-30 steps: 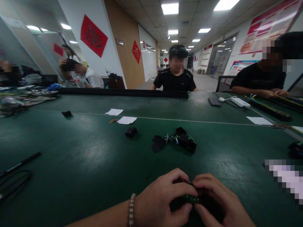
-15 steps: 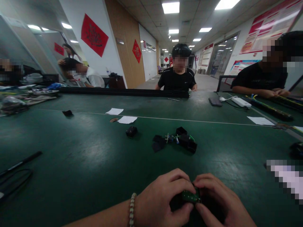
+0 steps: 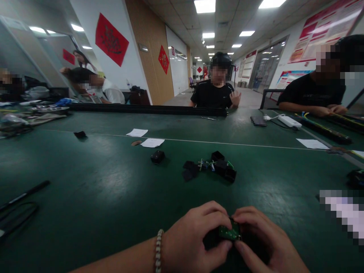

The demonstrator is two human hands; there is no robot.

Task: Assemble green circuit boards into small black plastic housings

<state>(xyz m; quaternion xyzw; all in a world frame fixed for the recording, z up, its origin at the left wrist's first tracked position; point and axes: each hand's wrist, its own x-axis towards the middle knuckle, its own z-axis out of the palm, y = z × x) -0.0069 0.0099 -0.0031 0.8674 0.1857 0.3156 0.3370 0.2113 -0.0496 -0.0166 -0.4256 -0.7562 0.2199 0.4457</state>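
Between both hands, low in the view, is a small green circuit board (image 3: pixel 231 232), which seems to sit in a dark housing mostly covered by my fingers. My left hand (image 3: pixel 200 235), with a beaded bracelet at the wrist, grips the board's left side between thumb and fingers. My right hand (image 3: pixel 261 237) pinches its right end, fingertips above and thumb below. Farther out on the table lie several black plastic cases (image 3: pixel 223 168) with small circuit boards and wires (image 3: pixel 203 164), beside flat black pieces (image 3: pixel 190 170). A closed black box (image 3: pixel 157 157) stands left of them.
The green table (image 3: pixel 108 197) has paper slips (image 3: pixel 152 143) near its seam. A black cable (image 3: pixel 25 204) lies at left, and a blurred-out pale object (image 3: pixel 344 214) at right. A white power strip (image 3: pixel 289 121) is farther back. People sit across the table and at right.
My hands keep their grip on the circuit board, whose green face now shows slightly more. The person opposite has raised a hand. The view has shifted slightly.
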